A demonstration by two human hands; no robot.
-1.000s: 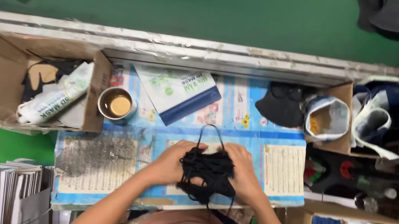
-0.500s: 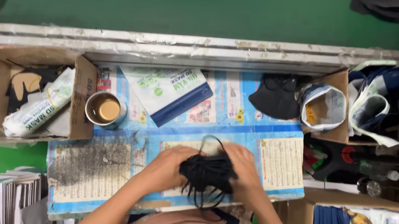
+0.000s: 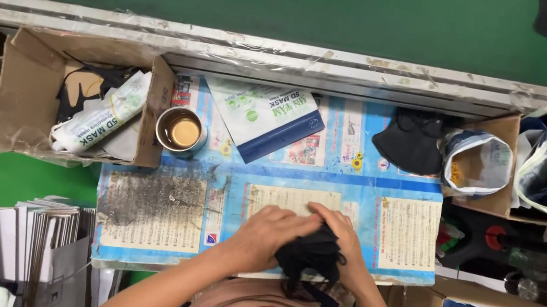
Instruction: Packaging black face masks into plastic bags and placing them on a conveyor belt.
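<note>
1. Black face masks (image 3: 308, 255), bunched in a small stack, sitting at the near edge of the blue printed mat (image 3: 407, 189), right in front of the body, within easy reach.
2. Left hand (image 3: 273, 232) curling over the stack from the left, fingers pressed down on top, apparently squaring the bundle and keeping it from springing apart.
3. Right hand (image 3: 340, 231) wrapping the far and right side, fingers closed around the masks; both hands pressed together on the same bundle, thumbs hidden.
4. Ear loops trailing down off the near edge, too tangled for telling how many masks are there.
5. Lying just beyond the hands, a flat white and blue pouch (image 3: 260, 116), tilted, open end not clearly readable.
6. Standing beside the pouch, a small round tin (image 3: 180, 130) with a tan inside, near the cardboard box (image 3: 23, 87) holding more printed pouches.
7. Resting at the far right of the mat, more loose black masks (image 3: 408, 143), close to hand as supply.
8. Stacking upright at the lower left, flat card sleeves (image 3: 38, 233), well apart from both hands.
</note>
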